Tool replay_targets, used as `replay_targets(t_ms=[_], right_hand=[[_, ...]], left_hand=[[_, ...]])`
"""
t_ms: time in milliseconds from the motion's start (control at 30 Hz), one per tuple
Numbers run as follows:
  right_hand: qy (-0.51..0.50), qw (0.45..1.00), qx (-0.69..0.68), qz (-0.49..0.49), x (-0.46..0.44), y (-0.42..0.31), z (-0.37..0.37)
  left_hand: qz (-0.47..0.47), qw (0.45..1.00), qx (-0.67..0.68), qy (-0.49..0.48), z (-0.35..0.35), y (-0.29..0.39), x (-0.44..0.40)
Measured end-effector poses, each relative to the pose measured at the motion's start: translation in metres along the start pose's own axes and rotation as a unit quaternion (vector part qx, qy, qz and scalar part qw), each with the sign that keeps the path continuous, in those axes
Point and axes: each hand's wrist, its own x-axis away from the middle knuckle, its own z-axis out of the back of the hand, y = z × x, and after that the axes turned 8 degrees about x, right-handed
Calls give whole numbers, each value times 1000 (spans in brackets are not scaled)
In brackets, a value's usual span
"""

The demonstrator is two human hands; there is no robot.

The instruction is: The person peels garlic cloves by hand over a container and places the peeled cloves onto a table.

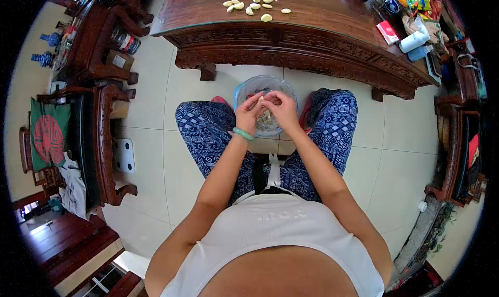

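My left hand (248,112) and my right hand (281,109) meet fingertip to fingertip over a lined waste bin (240,95) on the floor between my knees. Pinched between them is a small pale garlic clove (261,98), mostly covered by the fingers. Both hands are closed on it. Inside the bin, pale peelings (266,121) show below my hands. On the wooden table ahead lie several peeled garlic cloves (254,6) in a loose group near the front edge. A green bangle (243,134) circles my left wrist.
The carved table (312,29) stands just beyond the bin. At its right end are a white bottle (414,41), a red and white box (388,32) and assorted packets. Carved wooden seats flank both sides. A white scale (124,155) lies on the tiled floor at left.
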Motion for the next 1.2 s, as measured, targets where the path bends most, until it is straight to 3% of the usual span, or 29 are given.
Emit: replay_targets(t_ms=[167,800,1067,1200], right_hand=[[-24,997,-48,-55,1,-5,4],[-24,999,-37,-24,-1,-7,5],[57,997,-33,-25,4,-5,1],[15,997,-70,-40,-1,-1,2]], left_hand=[[-4,1000,-6,-5,-1,3,1],[-40,999,-9,4,-15,8,5],[-55,998,-13,-11,-12,5,4],[-59,998,-18,-1,-12,5,5]])
